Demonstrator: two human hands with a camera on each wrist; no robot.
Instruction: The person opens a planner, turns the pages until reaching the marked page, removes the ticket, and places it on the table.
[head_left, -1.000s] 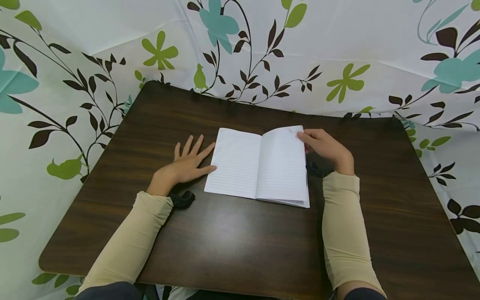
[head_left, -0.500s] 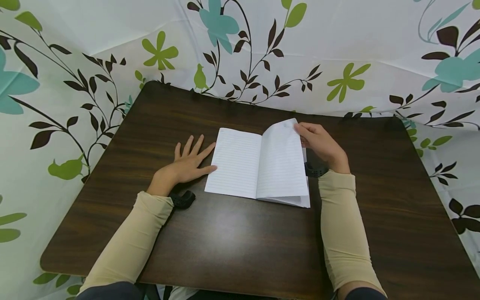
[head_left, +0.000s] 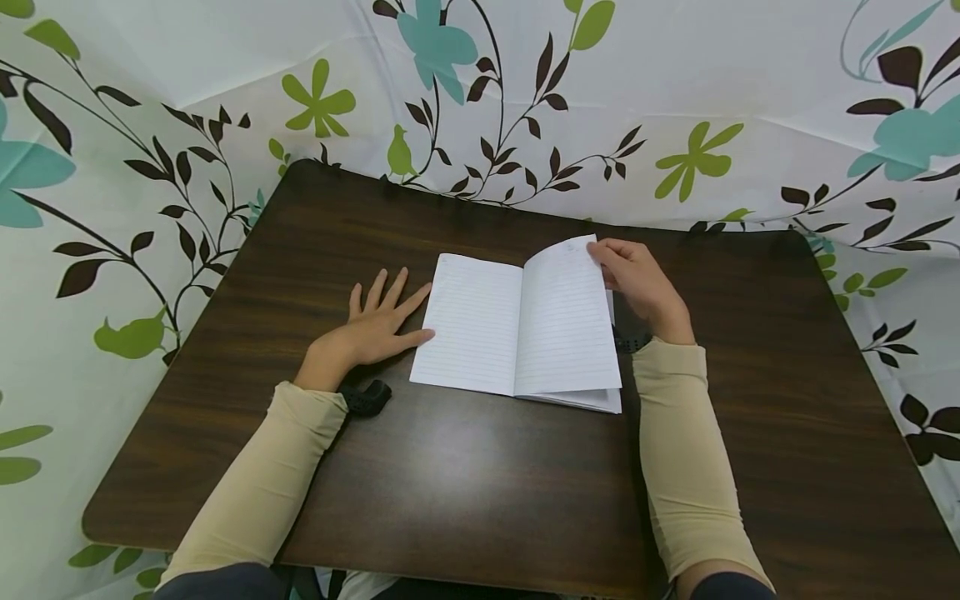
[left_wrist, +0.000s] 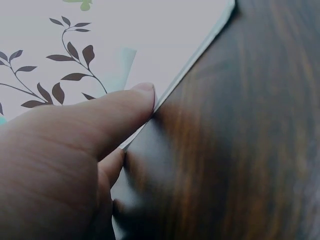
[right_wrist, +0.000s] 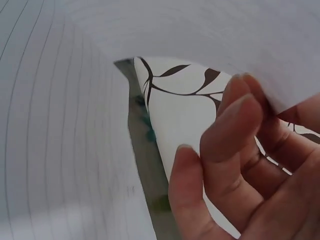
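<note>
Fingers of the right hand are pinching the lifted page by the far right corner of the notebook, page stretching leftward, long axis running near-to-far, while the left hand, fingers spread, is touching the notebook's left edge.

– What covers the forearms?
– Pale yellow sleeves, finely creased, each with a thick cuff towards the wrist.
– And above them?
– Dark navy cloth on both arms, cut off by the view's edge.
– Anything at the wrists?
– A curved black wrist piece on the left, a dark one partly hidden on the right; left hand and right hand are bare
</note>
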